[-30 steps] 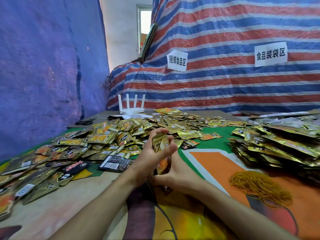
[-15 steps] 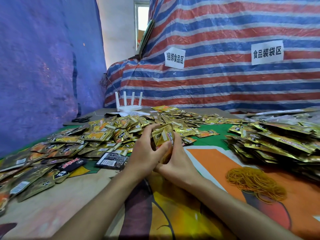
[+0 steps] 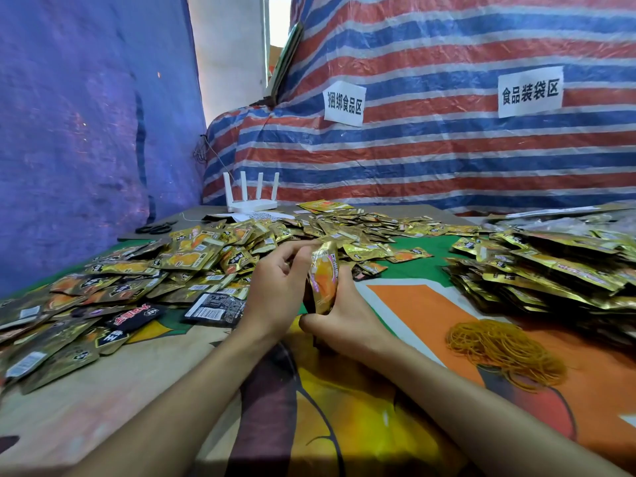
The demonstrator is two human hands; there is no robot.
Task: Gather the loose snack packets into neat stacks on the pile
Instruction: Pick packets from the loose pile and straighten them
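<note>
Two white paper signs hang on the striped tarp (image 3: 430, 149) in the upper right of the frame. The left sign (image 3: 344, 103) reads 捆绑食品区, and the right sign (image 3: 530, 91) reads 食品装袋区. The gold packets (image 3: 323, 280) at centre carry pink characters and white labels too blurred to read.

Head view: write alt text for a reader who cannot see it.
The left hand and right hand hold a small stack of gold snack packets upright above the table. Loose packets sprawl at left; a stacked pile and rubber bands lie at right.
</note>
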